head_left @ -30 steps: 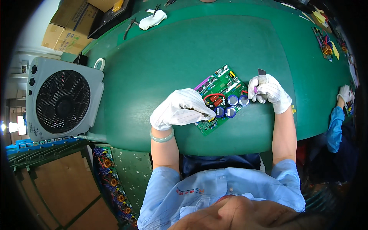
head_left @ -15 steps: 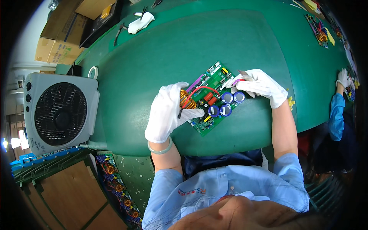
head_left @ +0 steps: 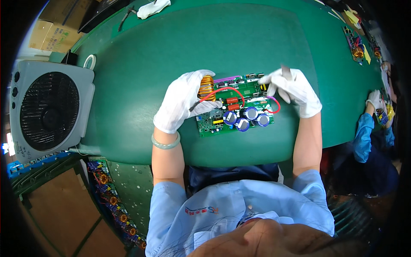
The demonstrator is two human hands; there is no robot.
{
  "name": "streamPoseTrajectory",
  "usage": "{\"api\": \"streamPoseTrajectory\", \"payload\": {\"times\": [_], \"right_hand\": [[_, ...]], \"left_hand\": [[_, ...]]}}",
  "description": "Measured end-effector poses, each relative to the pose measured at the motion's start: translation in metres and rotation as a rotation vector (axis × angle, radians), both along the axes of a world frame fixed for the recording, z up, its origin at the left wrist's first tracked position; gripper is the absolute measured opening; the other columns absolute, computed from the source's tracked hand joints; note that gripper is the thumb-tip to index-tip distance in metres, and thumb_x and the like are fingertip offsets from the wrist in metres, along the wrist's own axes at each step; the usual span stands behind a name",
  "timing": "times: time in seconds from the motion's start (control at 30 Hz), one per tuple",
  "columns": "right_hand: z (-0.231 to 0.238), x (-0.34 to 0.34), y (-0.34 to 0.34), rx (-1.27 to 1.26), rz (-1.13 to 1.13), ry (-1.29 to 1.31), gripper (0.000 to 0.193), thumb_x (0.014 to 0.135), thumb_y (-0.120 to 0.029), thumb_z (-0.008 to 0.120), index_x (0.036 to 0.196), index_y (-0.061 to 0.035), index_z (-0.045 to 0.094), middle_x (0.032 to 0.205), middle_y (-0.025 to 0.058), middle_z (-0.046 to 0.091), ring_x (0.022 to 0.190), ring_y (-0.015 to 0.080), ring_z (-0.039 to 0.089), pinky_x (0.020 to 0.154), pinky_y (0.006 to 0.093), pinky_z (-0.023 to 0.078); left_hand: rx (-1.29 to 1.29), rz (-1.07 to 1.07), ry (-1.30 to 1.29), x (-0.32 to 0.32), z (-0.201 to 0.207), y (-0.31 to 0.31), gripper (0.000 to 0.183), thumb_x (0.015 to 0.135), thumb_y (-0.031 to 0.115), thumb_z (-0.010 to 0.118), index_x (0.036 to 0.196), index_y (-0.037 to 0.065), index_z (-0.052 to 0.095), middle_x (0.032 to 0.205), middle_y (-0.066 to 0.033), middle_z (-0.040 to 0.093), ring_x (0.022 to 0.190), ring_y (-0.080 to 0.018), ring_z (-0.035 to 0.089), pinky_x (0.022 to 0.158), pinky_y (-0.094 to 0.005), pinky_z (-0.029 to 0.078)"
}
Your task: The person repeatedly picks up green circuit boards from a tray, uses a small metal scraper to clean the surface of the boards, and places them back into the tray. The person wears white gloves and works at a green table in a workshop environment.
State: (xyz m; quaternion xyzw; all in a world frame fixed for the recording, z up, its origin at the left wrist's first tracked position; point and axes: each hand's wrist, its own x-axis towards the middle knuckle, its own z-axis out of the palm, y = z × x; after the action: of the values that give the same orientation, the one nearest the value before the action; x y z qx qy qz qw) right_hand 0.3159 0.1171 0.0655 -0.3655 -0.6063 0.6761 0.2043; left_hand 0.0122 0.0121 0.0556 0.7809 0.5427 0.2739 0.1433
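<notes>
Green tabletop (head_left: 239,47), spread beneath the work, presumably as a smooth support. Grey fan (head_left: 49,107) beside the left edge, probably to blow air across without crowding the work. Circuit board (head_left: 247,91) lying near the near edge, about midway between left and right edges, likely for easy reach from both sides.

Gloved left hand (head_left: 182,100) and right hand (head_left: 294,89) well apart, at opposite ends of the board. Copper coil (head_left: 206,88) clamped in the left hand, fingers behind and thumb in front, likely for steadying coil and board together. Flat grey piece (head_left: 285,72), blurred, clamped in the right hand with one end jutting toward the far edge, probably to leave the fingertips usable; fingertip contact with the board's far right corner impossible to tell. Slack red wire (head_left: 227,88) arched between coil and mid-board, apparently to allow the coil some movement.
</notes>
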Motion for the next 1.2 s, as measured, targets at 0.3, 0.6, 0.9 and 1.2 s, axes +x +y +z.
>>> {"api": "streamPoseTrajectory", "payload": {"times": [0.3,0.6,0.9,1.2], "right_hand": [[0.005,-0.041,-0.021,0.077,0.062,-0.332,0.019,0.078,-0.016,0.079,0.088,-0.002,0.07,0.083,0.0065,0.069,0.072,0.0123,0.062,0.068,0.0274,0.051],[-0.02,-0.047,-0.015,0.618,0.314,-0.332,0.048,0.075,-0.047,0.075,0.076,-0.0016,0.059,0.068,0.0184,0.055,0.063,0.0388,0.052,0.054,0.0418,0.04],[-0.026,-0.046,-0.008,0.583,0.26,-0.401,0.041,0.079,-0.042,0.068,0.079,-0.0021,0.061,0.071,0.0196,0.059,0.066,0.0402,0.057,0.056,0.0437,0.043],[-0.048,-0.041,-0.004,0.69,0.334,-0.313,0.036,0.084,-0.038,0.066,0.078,-0.0025,0.06,0.07,0.0196,0.057,0.066,0.042,0.054,0.056,0.0452,0.042]], "left_hand": [[-0.362,-0.231,-0.308,0.022,-0.007,0.006,0.061,0.068,0.045,0.082,0.108,0.004,0.061,0.093,-0.0163,0.066,0.085,-0.0334,0.065,0.075,-0.0389,0.051],[-0.269,-0.195,-0.284,0.032,-0.007,0.007,0.068,0.072,0.06,0.073,0.105,0.002,0.058,0.092,-0.0195,0.064,0.086,-0.041,0.061,0.072,-0.0455,0.048],[-0.322,-0.164,-0.284,0.035,-0.007,0.008,0.063,0.072,0.058,0.074,0.102,0.005,0.059,0.087,-0.0173,0.062,0.082,-0.0395,0.06,0.072,-0.0442,0.047],[-0.329,-0.136,-0.251,0.039,-0.003,0.011,0.065,0.07,0.056,0.077,0.104,0.003,0.06,0.09,-0.0172,0.063,0.083,-0.0386,0.061,0.072,-0.0427,0.048]]}}
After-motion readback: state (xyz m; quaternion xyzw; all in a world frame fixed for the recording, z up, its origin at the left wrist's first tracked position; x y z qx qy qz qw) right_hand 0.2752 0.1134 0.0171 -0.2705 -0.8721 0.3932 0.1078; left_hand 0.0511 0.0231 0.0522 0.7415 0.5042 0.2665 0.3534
